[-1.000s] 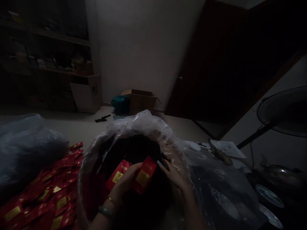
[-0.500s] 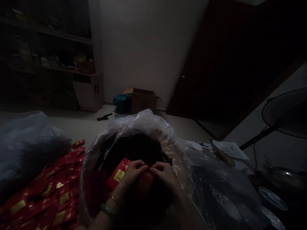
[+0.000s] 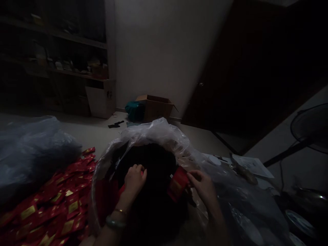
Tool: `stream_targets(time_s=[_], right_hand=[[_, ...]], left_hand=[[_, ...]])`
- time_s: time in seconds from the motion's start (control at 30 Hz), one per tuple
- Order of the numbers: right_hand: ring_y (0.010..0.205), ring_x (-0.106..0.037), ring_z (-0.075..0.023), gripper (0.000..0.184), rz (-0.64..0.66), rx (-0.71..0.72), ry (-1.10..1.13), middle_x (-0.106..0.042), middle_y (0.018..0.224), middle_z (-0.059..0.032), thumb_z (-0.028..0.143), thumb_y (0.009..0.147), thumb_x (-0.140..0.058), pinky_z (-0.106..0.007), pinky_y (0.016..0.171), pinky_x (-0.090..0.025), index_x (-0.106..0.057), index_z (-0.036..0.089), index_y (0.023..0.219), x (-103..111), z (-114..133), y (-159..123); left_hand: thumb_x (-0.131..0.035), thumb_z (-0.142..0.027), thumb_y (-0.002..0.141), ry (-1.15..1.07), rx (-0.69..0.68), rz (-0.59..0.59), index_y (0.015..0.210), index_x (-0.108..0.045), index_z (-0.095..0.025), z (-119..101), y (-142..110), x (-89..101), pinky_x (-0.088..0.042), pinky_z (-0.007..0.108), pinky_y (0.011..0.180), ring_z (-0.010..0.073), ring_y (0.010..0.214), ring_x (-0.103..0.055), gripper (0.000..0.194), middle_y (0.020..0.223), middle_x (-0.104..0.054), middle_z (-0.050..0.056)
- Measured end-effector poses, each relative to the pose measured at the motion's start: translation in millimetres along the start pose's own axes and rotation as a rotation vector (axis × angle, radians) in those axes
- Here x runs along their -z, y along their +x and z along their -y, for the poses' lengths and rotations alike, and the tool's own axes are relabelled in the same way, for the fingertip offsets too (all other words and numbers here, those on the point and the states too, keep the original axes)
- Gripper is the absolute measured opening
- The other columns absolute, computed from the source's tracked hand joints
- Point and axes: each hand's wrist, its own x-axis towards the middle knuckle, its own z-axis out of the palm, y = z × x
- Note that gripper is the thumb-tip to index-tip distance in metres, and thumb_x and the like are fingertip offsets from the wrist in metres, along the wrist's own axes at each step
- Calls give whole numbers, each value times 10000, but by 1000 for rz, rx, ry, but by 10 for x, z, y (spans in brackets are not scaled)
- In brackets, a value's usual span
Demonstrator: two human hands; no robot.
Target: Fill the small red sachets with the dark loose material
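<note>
A small red packet (image 3: 177,184) with a gold patch hangs tilted from my right hand (image 3: 203,188), pinched at its upper corner between thumb and fingers. My left hand (image 3: 135,178) is closed, its fingers curled over another red packet (image 3: 122,190) that shows only at the hand's edges. Both hands are over a wide round container lined with a clear plastic bag (image 3: 164,131). Inside lies a black mass (image 3: 151,157), too dark to make out. More red shows through the plastic at the container's left side.
A heap of red packets with gold labels (image 3: 73,206) lies at the left, beside a large filled plastic bag (image 3: 38,147). An open cardboard box (image 3: 157,109) and a teal bundle (image 3: 135,111) stand by the wall. A fan (image 3: 314,128) and dishes (image 3: 299,222) are at the right.
My hands have come apart from their meeting point over a red packet. The right hand has moved right with a packet; the left now covers the packet lying at its side.
</note>
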Motion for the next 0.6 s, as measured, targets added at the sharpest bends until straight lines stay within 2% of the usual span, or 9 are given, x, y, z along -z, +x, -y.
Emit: stream_targets(time_s=[0.07, 0.1, 0.17, 0.23, 0.3, 0.43, 0.53, 0.6], right_hand=[[542, -639, -208, 442, -42, 77, 105, -682, 666, -57, 548, 546, -730, -340, 539, -547, -652, 165, 751, -101, 102, -137], [639, -672, -233, 455, 18, 109, 170, -708, 784, -83, 552, 588, -717, -363, 608, -565, -666, 172, 832, -186, 156, -226], [926, -667, -280, 558, 280, 160, 316, -681, 1074, -113, 510, 648, -716, -399, 761, -561, -616, 216, 1112, -366, 244, -390], [1052, -622, -290, 623, 457, 149, 419, -604, 1232, -118, 498, 689, -699, -429, 828, -541, -532, 260, 1239, -498, 267, -469], [1062, -618, -292, 583, 459, 107, 444, -592, 1242, -129, 506, 721, -670, -448, 853, -528, -540, 250, 1227, -561, 202, -433], [931, -672, -286, 518, 337, 34, 337, -676, 1032, -136, 517, 722, -654, -454, 809, -541, -615, 171, 1105, -621, -108, -205], [884, -679, -269, 441, 367, 83, 166, -689, 994, -120, 442, 734, -644, -429, 761, -555, -634, 166, 1076, -714, -324, -116], [924, -665, -260, 359, 376, 168, 31, -691, 1027, -105, 358, 759, -614, -421, 794, -543, -644, 187, 1073, -778, -404, -115]], left_hand=[[-549, -340, 784, 185, 76, 102, 987, -634, -127, 63, -15, 108, -428, 337, 752, 297, 966, -573, 307, 1030, -619, 163], [-588, -334, 755, 218, 92, 163, 1026, -619, -120, 87, -30, 153, -430, 339, 744, 316, 990, -570, 347, 1062, -609, 176], [-617, -290, 724, 237, 117, 260, 1058, -596, -111, 115, -59, 217, -431, 346, 742, 342, 1014, -572, 379, 1082, -606, 189], [-578, -269, 751, 240, 131, 289, 1065, -576, -94, 125, -73, 247, -431, 353, 740, 345, 998, -590, 359, 1077, -608, 199], [-519, -242, 791, 255, 144, 276, 1061, -558, -68, 129, -68, 247, -430, 348, 734, 332, 973, -606, 324, 1075, -605, 211], [-430, -85, 801, 271, 119, 246, 1023, -563, -89, 154, -44, 209, -417, 299, 727, 270, 950, -619, 259, 1050, -627, 175], [-352, -75, 838, 213, 99, 191, 996, -584, -116, 181, -41, 190, -412, 279, 734, 234, 926, -622, 284, 1012, -640, 153], [-396, -123, 834, 86, 59, 161, 995, -605, -135, 193, -37, 196, -419, 266, 742, 213, 912, -623, 264, 1003, -641, 135]])
